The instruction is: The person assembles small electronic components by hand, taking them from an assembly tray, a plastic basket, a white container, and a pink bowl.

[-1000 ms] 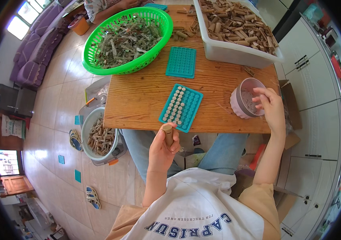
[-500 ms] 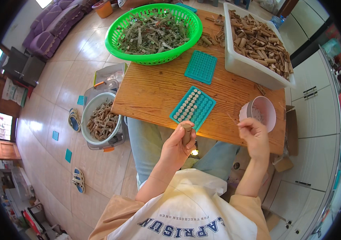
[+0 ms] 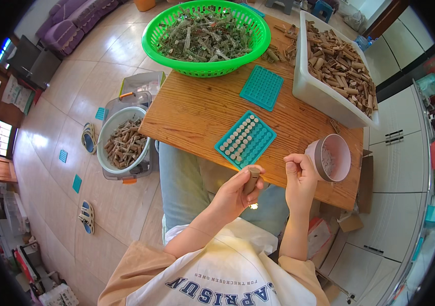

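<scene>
Brown cylindrical tube (image 3: 251, 182) is resting in the left hand (image 3: 235, 193), whose curled fingers are gripping it. The right hand (image 3: 301, 178) is pinching thumb to fingertips; whether anything is lying between them cannot be told. Just beyond the left hand, a teal dimpled tray (image 3: 263, 133) is holding round whitish discs (image 3: 241, 137); beside the right, a pink cup (image 3: 344, 152) is containing pale pieces (image 3: 328, 161).

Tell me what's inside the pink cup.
The pink cup holds small pale bits, too small to identify. Anything beneath their top layer is covered, and the cup's near wall may hide more.
</scene>
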`<state>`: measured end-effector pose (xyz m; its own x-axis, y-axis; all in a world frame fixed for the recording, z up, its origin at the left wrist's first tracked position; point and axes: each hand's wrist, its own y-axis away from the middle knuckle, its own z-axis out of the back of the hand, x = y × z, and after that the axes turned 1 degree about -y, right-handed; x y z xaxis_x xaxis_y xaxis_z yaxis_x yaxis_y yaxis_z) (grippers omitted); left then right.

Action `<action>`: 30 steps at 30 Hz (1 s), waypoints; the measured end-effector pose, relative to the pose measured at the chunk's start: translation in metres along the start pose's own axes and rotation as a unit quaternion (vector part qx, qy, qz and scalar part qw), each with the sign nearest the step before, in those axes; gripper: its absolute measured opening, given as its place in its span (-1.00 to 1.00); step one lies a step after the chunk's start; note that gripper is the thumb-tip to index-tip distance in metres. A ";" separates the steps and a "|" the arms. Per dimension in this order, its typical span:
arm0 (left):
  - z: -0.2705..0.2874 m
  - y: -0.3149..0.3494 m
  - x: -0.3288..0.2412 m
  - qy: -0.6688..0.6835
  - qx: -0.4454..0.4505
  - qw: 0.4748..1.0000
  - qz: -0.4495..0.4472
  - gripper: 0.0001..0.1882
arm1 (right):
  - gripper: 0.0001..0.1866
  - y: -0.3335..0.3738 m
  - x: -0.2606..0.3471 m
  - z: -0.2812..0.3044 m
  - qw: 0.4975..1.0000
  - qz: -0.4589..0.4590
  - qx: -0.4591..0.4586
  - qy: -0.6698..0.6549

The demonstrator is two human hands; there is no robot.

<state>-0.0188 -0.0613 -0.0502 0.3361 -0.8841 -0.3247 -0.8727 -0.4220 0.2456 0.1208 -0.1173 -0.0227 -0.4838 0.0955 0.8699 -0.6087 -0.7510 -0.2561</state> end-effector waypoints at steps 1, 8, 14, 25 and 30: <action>-0.001 0.000 0.002 -0.003 -0.006 1.000 0.007 -0.71 | -0.94 0.001 -0.001 -0.002 0.999 0.023 -0.015 -0.032; -0.003 -0.004 0.005 0.015 0.008 1.000 0.018 -0.71 | -0.94 0.009 0.010 -0.014 0.980 -0.017 -0.005 -0.199; -0.002 -0.003 0.003 0.026 0.014 0.999 0.021 -0.72 | -0.91 0.005 0.011 -0.013 0.991 0.134 -0.010 0.025; 0.002 -0.002 -0.001 0.027 0.019 0.999 0.017 -0.70 | -0.95 0.013 0.011 -0.017 0.987 -0.009 0.006 -0.161; 0.000 -0.004 0.001 0.029 -0.026 0.999 0.002 -0.71 | -0.95 0.020 0.013 -0.022 0.986 -0.002 0.021 -0.168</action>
<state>-0.0153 -0.0605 -0.0510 0.3542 -0.8953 -0.2700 -0.8553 -0.4269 0.2936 0.0885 -0.1173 -0.0259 -0.2421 -0.1190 0.9629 -0.5804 -0.7775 -0.2420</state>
